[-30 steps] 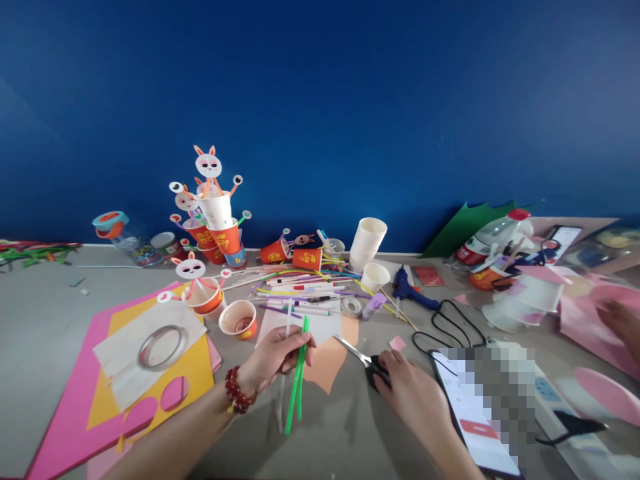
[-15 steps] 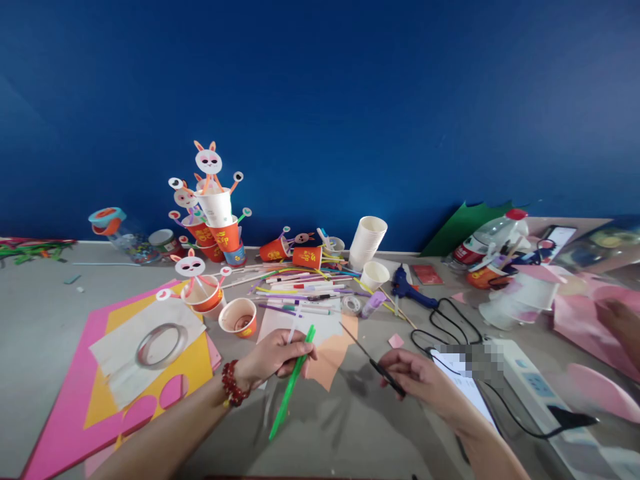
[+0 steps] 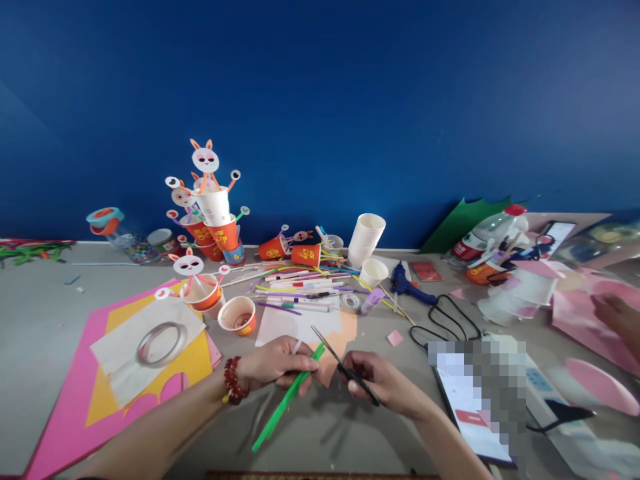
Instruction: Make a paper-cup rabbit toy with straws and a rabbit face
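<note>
My left hand point(image 3: 274, 365), with a red bead bracelet on its wrist, is closed round green straws point(image 3: 283, 405) and a white one; the green straws slant down to the left over the grey table point(image 3: 45, 320). My right hand point(image 3: 376, 382) grips black-handled scissors point(image 3: 339, 363), blades pointing up-left toward the top end of the straws. The two hands are close together, just in front of an orange paper cut-out point(image 3: 336, 347).
A tape roll point(image 3: 161, 345) lies on white paper over yellow and pink sheets point(image 3: 65, 413) at left. Paper-cup rabbits point(image 3: 213, 207), loose straws and pens point(image 3: 300, 283), stacked white cups point(image 3: 367, 239), a blue glue gun point(image 3: 407, 287) and a phone point(image 3: 470, 407) surround me. Another person's hand point(image 3: 617, 313) shows at right.
My right hand picked the scissors up off the table and brought them left to the straws. My left hand tilted the straws and lowered slightly.
</note>
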{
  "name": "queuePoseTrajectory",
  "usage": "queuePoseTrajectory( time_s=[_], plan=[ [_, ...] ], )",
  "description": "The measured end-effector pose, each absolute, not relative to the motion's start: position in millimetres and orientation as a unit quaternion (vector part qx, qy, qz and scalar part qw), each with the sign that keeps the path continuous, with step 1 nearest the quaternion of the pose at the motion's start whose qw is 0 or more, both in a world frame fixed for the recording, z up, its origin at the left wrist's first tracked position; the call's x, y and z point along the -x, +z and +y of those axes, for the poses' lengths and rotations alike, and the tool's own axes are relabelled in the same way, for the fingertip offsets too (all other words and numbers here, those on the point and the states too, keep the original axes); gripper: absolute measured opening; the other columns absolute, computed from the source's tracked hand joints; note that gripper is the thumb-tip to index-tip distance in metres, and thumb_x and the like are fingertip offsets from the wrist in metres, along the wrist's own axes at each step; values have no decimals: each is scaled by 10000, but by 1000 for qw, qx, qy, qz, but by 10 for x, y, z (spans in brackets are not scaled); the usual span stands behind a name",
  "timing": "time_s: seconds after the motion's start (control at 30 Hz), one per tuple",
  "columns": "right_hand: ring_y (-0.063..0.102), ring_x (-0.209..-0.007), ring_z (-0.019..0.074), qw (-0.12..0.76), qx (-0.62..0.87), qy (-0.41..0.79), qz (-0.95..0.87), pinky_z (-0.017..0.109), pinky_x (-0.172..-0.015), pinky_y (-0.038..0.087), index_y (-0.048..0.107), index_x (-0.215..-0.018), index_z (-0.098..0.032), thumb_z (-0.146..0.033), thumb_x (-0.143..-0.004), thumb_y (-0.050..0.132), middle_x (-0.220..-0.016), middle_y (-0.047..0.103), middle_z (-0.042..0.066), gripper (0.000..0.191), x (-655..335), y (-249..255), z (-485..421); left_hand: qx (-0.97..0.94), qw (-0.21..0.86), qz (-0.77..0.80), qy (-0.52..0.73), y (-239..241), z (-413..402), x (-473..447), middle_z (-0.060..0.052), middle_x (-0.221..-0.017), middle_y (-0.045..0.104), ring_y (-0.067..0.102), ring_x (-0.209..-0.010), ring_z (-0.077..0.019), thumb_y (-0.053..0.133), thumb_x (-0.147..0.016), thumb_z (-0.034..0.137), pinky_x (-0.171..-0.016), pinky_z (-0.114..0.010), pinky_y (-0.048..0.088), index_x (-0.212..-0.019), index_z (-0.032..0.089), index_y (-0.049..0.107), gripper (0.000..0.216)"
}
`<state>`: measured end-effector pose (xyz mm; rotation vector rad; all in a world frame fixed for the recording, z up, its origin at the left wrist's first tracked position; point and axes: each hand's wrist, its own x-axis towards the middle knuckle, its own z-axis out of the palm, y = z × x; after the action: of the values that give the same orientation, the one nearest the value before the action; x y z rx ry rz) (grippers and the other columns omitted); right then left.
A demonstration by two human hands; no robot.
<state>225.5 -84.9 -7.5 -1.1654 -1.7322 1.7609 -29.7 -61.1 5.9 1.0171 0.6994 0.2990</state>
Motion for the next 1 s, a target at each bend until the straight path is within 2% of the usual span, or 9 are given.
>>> queuePoseTrajectory(
  time_s=[0.2,0.7,1.0],
  plan=[
    [337,-582,113,194,413,640,-618,226,-520,258,564,-746,-176,-730,-704,649,-643,421,-38,563,-2250,-58,-888,-475,804,330,139,67,-613,283,-4,-558,635,273,-329,-23,653,-834,429,-357,-206,150,-827,122,736,318],
    [273,-591,103,184,426,581,-669,233,-509,209,407,-645,-201,-634,-750,673,-630,333,-62,518,-2271,-101,-880,-478,806,323,132,50,-599,260,8,-511,604,267,-315,-23,644,-847,417,-332,-202,128,-797,126,731,308],
    [249,-589,104,222,416,580,-665,239,-519,206,363,-638,-210,-658,-771,632,-624,312,-69,539,-2242,-157,-918,-475,805,331,127,74,-593,250,12,-517,614,283,-311,-18,641,-845,420,-329,-193,140,-804,120,724,314]
  ],
)
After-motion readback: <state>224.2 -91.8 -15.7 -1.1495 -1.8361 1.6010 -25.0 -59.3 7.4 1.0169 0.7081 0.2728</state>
